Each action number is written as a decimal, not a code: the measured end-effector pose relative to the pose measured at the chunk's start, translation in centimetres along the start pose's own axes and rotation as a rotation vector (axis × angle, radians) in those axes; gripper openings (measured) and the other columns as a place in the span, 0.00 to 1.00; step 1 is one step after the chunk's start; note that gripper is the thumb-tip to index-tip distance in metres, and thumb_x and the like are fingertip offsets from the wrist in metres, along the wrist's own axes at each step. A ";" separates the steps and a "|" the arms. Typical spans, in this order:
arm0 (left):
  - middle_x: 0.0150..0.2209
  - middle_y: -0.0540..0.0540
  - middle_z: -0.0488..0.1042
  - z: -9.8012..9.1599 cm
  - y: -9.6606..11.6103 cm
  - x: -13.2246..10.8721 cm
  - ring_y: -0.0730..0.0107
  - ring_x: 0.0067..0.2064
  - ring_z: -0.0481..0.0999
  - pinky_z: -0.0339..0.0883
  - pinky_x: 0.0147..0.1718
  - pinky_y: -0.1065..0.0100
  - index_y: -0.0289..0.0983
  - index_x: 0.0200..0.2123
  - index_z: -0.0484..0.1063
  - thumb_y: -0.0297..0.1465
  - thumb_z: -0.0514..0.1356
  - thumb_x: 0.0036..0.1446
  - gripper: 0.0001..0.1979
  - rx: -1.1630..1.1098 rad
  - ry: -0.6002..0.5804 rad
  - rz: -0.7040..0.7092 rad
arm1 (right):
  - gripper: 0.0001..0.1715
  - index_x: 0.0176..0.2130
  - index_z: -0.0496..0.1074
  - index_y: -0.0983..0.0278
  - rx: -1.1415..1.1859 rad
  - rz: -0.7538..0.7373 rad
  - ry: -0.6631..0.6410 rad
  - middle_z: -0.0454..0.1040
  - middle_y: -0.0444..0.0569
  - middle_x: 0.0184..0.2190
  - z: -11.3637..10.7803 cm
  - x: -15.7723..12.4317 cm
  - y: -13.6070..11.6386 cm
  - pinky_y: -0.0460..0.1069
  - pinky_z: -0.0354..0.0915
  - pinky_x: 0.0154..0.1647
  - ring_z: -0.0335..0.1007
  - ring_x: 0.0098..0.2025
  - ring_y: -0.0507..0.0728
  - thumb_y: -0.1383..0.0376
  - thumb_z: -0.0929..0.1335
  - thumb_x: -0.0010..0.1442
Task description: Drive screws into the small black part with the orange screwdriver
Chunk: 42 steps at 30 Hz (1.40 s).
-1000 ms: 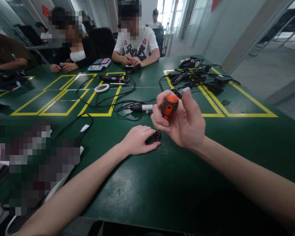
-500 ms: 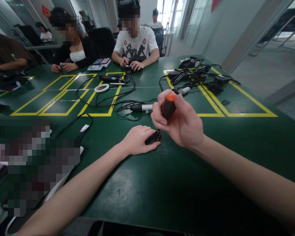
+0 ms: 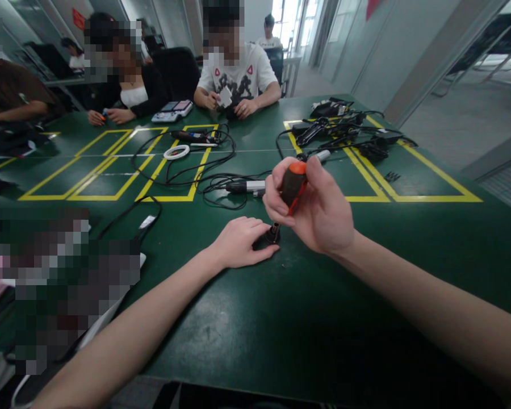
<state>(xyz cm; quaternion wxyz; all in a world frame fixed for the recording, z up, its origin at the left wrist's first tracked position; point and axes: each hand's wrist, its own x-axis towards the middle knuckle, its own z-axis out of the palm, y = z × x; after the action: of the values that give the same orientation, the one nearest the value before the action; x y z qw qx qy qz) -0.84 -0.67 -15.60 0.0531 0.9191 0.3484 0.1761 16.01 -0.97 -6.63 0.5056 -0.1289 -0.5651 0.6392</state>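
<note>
The right hand (image 3: 319,210) is closed around the orange-and-black handle of a screwdriver (image 3: 293,183). The tool is held nearly upright, its tip down on a small black part (image 3: 269,240) on the green table (image 3: 255,329). The left hand (image 3: 238,241) pinches that part between thumb and fingers. Bare tabletop lies open toward the near edge and to the right. Just behind the hands, tangled black cables (image 3: 204,170) cross yellow taped rectangles (image 3: 366,199), and one rectangle holds a heap of black chargers (image 3: 344,133).
</note>
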 end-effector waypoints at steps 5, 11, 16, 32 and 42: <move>0.30 0.47 0.77 0.0 0.1 0.0 0.63 0.35 0.78 0.67 0.36 0.65 0.37 0.36 0.74 0.45 0.61 0.67 0.17 0.005 -0.003 0.002 | 0.32 0.33 0.69 0.60 -0.017 0.011 -0.002 0.59 0.38 0.19 0.0 0.0 -0.2 0.47 0.54 0.18 0.52 0.18 0.49 0.36 0.63 0.69; 0.30 0.47 0.76 0.0 0.0 0.0 0.63 0.35 0.78 0.67 0.37 0.65 0.37 0.35 0.74 0.45 0.60 0.68 0.17 0.002 -0.003 0.000 | 0.22 0.36 0.66 0.58 0.021 -0.032 0.028 0.61 0.37 0.21 0.1 -0.2 -0.1 0.46 0.54 0.19 0.52 0.18 0.49 0.44 0.70 0.67; 0.36 0.44 0.80 0.2 -0.1 -0.1 0.63 0.37 0.79 0.69 0.39 0.64 0.37 0.37 0.74 0.45 0.60 0.68 0.17 -0.022 -0.001 -0.003 | 0.31 0.30 0.67 0.58 -0.014 0.017 0.014 0.56 0.38 0.19 0.1 0.0 -0.1 0.47 0.53 0.16 0.50 0.18 0.49 0.37 0.64 0.68; 0.32 0.46 0.78 0.2 -0.1 0.0 0.63 0.36 0.78 0.69 0.38 0.64 0.37 0.37 0.74 0.45 0.60 0.68 0.17 -0.014 0.004 -0.007 | 0.31 0.32 0.66 0.58 -0.031 0.017 0.026 0.53 0.37 0.18 0.0 -0.1 -0.1 0.47 0.51 0.17 0.48 0.18 0.50 0.36 0.64 0.67; 0.33 0.45 0.79 0.0 0.0 0.0 0.61 0.38 0.79 0.70 0.40 0.63 0.36 0.39 0.75 0.45 0.59 0.68 0.17 -0.018 -0.010 -0.007 | 0.33 0.31 0.69 0.60 -0.046 -0.001 0.007 0.58 0.38 0.18 0.1 0.0 0.0 0.47 0.51 0.17 0.50 0.17 0.48 0.36 0.63 0.68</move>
<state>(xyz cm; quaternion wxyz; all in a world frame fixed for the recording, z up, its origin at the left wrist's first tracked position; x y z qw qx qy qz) -0.90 -0.66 -15.62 0.0638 0.9181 0.3499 0.1747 15.93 -1.02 -6.56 0.5048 -0.1423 -0.5780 0.6253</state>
